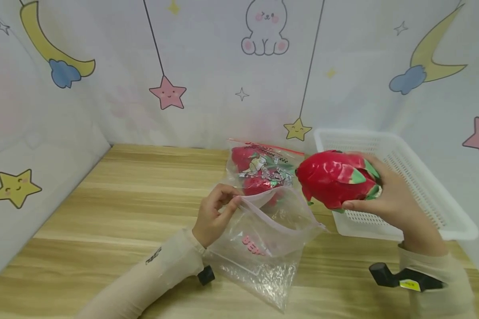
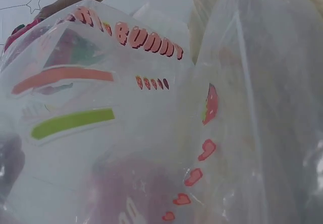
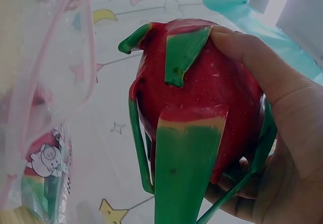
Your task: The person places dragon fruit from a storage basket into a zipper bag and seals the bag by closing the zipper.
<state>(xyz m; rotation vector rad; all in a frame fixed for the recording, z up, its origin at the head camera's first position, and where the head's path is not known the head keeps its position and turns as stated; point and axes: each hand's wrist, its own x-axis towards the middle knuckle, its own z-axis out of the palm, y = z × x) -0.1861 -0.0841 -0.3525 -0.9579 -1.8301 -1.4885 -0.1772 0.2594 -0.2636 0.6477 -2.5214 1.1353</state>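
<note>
The right hand [image 1: 399, 199] holds a red dragon fruit [image 1: 335, 177] with green-tipped scales, its grip wrapped round the fruit's stem end: the thumb lies under it and the fingers curve over the top, as the right wrist view shows plainly, the fruit [image 3: 197, 113] filling the palm [image 3: 287, 148]. The fruit hangs in the air above the right half of the tabletop [image 1: 104, 212], just in front of a white perforated basket [image 1: 423, 186] that sits at the far right corner. Its blunt end points toward the mouth of a clear zip bag [image 1: 263, 239], which lies on the tabletop near the front edge, about the middle. The left hand [image 1: 213, 217] pinches the near lip of this bag between thumb and fingers, a narrow grip that lifts the opening so it gapes toward the fruit. Pink lettering shows on the bag's face; in the left wrist view the plastic [image 2: 151, 108] fills the frame and the hand itself cannot be made out. Behind the open bag, toward the far edge, lies a second zip bag [image 1: 263, 170], printed and red-striped at its seal, with what looks like another red fruit inside, though the plastic blurs it. Both forearms wear pale sleeves [image 1: 151, 274].
</note>
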